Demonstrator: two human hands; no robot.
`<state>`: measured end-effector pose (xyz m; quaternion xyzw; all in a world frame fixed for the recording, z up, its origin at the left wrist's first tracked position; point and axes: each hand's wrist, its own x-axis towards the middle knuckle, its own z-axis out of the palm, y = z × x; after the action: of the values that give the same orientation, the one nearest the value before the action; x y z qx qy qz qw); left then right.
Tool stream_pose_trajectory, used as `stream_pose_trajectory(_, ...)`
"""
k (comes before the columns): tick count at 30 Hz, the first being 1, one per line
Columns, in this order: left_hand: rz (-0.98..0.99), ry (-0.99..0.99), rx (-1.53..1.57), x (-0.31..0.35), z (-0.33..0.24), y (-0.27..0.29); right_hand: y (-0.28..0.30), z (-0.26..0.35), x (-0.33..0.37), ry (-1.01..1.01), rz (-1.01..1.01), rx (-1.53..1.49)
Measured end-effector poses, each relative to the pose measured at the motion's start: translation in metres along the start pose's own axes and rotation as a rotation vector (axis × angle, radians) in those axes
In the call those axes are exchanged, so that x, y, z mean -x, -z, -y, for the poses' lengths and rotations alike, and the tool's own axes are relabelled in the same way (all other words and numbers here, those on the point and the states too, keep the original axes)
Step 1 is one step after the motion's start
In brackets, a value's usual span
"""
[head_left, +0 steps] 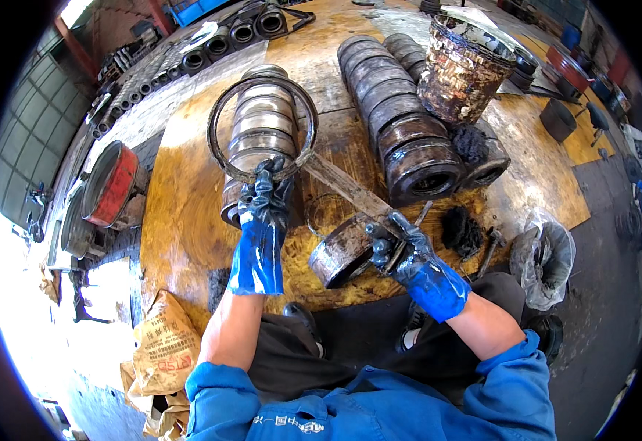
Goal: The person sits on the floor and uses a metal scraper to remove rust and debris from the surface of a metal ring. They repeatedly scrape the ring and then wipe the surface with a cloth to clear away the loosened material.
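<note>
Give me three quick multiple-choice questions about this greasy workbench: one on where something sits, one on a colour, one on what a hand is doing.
1. Where is the dirty bucket?
A. at the far right of the wooden board
B. on the person's lap
C. under the bench

2. What colour are the gloves?
A. yellow
B. blue, stained black
C. white

3. What is the left hand doing?
A. resting flat on the board
B. holding a hammer
C. gripping a thin metal ring

Answers: 1 A, the bucket stands beside the rows of dark cylinders at the far right. 2 B, both gloves show blue cuffs with blackened fingers. 3 C, its fingers close on the ring's lower edge, while the right hand holds a flat bar over a short metal sleeve.
</note>
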<state>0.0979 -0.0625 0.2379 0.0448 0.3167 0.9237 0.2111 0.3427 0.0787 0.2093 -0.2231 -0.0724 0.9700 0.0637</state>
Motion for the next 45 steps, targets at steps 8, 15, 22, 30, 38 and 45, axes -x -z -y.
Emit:
stream_pose_trajectory(8, 0.191, -0.012, -0.417, -0.003, -0.007, 0.015, 0.006, 0.034, 0.007, 0.028, 0.112, -0.122)
stream_pose_trajectory(15, 0.243, 0.055, -0.495, 0.001, -0.025, 0.015, 0.015, 0.053, 0.021, 0.122, 0.062, 0.013)
stream_pose_trajectory(22, 0.223, 0.083, -0.622, 0.004, -0.017, 0.021, 0.031, 0.050, 0.020, 0.141, 0.136, -0.021)
stream_pose_trajectory(30, 0.361, 0.148, -0.632, 0.023, -0.016, 0.011, 0.016, 0.060, 0.025, 0.249, -0.019, 0.063)
stream_pose_trajectory(38, 0.652, 0.374, -0.843, 0.016, -0.034, 0.016, 0.010, 0.081, 0.043, 0.326, -0.109, 0.392)
stream_pose_trajectory(45, 0.757, 0.491, -0.998, 0.044, -0.049, -0.009, 0.003, 0.083, 0.069, 0.365, -0.088, 0.775)
